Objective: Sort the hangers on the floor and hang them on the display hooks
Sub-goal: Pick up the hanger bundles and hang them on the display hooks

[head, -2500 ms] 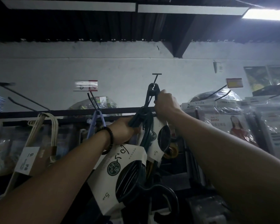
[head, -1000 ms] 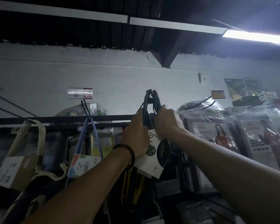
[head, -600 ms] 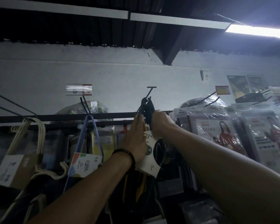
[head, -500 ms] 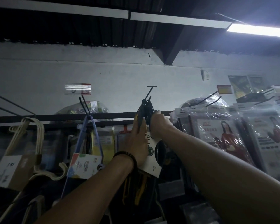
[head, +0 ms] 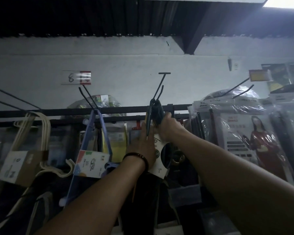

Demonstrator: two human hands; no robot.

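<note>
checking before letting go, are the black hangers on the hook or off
On. The black hangers loop over the display hook, below its tip; the right hand grips them.

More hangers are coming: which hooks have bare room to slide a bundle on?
Bare wire: the far-left hook ahead of the cream hangers, and the tip of the middle hook above the dark hangers. Crowded: the bagged packs right of the right hand.
</note>
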